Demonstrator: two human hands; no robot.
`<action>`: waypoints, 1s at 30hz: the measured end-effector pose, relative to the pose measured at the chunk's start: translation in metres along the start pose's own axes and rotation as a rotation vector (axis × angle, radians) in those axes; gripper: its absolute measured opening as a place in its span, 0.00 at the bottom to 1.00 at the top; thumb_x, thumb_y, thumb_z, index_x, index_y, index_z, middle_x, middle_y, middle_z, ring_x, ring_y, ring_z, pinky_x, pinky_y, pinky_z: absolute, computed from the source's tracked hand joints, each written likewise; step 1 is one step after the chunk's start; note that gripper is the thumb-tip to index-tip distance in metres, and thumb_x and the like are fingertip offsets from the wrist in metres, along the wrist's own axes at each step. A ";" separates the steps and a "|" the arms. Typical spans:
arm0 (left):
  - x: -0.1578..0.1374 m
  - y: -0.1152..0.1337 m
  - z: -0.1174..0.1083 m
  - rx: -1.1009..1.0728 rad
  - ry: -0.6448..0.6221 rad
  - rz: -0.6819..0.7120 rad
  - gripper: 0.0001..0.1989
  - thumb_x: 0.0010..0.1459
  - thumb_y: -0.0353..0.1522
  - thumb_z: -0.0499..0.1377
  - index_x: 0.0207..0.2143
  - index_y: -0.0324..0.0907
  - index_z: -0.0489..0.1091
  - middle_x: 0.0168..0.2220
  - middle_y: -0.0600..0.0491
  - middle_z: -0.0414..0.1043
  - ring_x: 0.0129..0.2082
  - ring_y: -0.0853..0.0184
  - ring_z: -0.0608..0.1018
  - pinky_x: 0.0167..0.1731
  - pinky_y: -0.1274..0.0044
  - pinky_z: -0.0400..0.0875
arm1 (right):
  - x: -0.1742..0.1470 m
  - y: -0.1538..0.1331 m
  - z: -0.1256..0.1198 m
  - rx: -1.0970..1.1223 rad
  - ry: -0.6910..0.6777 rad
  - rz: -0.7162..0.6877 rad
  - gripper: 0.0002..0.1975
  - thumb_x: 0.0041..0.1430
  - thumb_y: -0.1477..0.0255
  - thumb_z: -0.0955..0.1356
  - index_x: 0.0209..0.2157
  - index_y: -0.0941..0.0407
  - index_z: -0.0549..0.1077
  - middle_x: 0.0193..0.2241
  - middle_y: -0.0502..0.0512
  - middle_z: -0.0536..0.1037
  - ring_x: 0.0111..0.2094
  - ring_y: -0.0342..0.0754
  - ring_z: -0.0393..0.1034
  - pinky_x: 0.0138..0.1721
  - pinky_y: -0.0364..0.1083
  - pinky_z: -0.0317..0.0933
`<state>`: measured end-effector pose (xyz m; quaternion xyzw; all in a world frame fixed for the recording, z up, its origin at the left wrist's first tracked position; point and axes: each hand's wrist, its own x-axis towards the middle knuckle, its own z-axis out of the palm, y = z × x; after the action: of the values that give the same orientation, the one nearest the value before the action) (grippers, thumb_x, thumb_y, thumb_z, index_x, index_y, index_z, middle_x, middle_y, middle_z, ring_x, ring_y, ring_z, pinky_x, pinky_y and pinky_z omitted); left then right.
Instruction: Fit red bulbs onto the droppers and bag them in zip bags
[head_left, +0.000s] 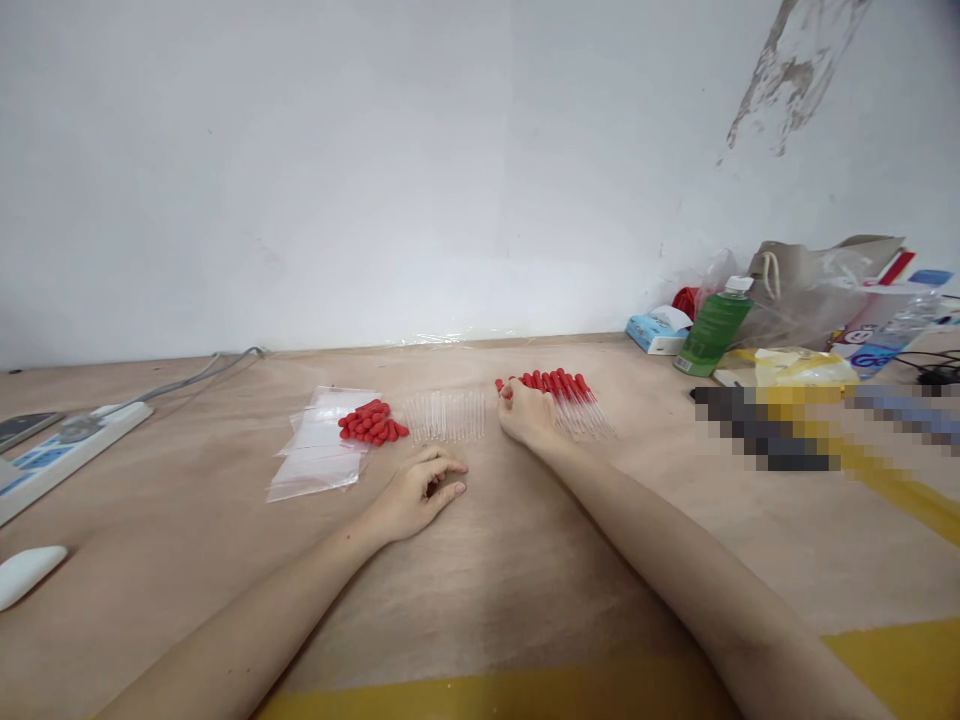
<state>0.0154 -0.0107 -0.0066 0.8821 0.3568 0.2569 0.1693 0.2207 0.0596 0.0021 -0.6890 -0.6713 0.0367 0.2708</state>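
Note:
My right hand [529, 410] is closed, with its fingertips pinched at a red-bulbed dropper [499, 385]; the hand hides most of this dropper. Right beside it lies a row of glass droppers fitted with red rubber bulbs [562, 383], their clear tubes pointing toward me. My left hand [421, 492] rests on the table, thumb and fingers apart, holding nothing. Just beyond it, several bare glass tubes [446, 416] lie side by side. To their left sits a pile of loose red rubber bulbs [371, 424], partly on clear plastic bags [319, 450].
A power strip [75, 450] with a grey cable, a phone [28, 428] and a white mouse-like object [30, 573] lie at the left. Tissues [656, 332], a green bottle [715, 325] and bags crowd the back right. A wall [337, 180] rises behind the table.

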 end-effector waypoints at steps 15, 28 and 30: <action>0.002 0.003 0.000 -0.004 0.004 0.046 0.10 0.57 0.32 0.52 0.40 0.43 0.68 0.36 0.52 0.65 0.31 0.70 0.69 0.31 0.77 0.66 | -0.003 -0.013 0.010 -0.119 -0.060 0.010 0.13 0.55 0.67 0.58 0.36 0.55 0.69 0.32 0.57 0.76 0.37 0.51 0.69 0.41 0.51 0.45; 0.000 0.007 0.001 0.024 0.023 0.029 0.10 0.57 0.32 0.51 0.40 0.43 0.68 0.36 0.52 0.67 0.30 0.70 0.69 0.30 0.78 0.66 | 0.007 -0.032 0.008 -0.127 -0.156 0.063 0.12 0.51 0.67 0.62 0.29 0.60 0.72 0.30 0.64 0.76 0.33 0.55 0.70 0.40 0.53 0.51; 0.001 0.007 -0.003 0.102 0.109 -0.011 0.08 0.56 0.33 0.52 0.37 0.43 0.68 0.35 0.52 0.67 0.31 0.69 0.70 0.32 0.77 0.66 | 0.003 -0.030 0.002 -0.112 -0.147 0.034 0.12 0.53 0.68 0.61 0.28 0.60 0.72 0.29 0.63 0.76 0.33 0.54 0.70 0.38 0.52 0.52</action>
<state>0.0181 -0.0144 -0.0006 0.8723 0.3828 0.2853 0.1058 0.1932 0.0616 0.0141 -0.7099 -0.6785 0.0542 0.1811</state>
